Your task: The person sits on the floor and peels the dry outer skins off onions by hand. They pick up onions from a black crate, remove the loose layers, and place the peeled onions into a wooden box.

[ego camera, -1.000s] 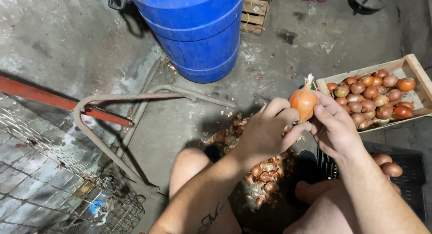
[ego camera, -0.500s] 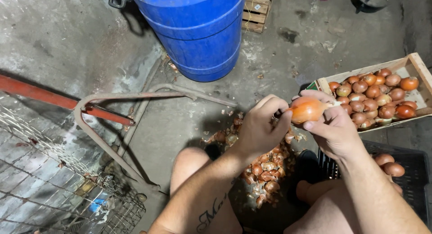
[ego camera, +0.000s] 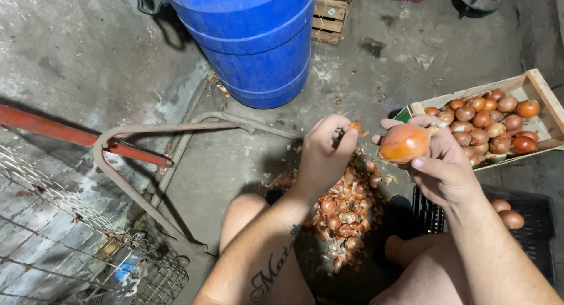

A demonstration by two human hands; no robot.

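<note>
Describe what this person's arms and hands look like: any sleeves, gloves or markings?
Both arms are bare up to the frame's edge, with no sleeves in view. The left hand and the right hand wear no gloves, and no rings or watch show. The left forearm carries a dark tattoo in flowing script near the bottom of the picture.

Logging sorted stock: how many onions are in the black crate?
2 show in the black crate: one onion near its upper edge, another onion beside it. The right forearm may hide more.

left hand (ego camera: 325, 149) pulled off the onion (ego camera: 404, 143), pinching torn skin (ego camera: 353, 126)
</note>
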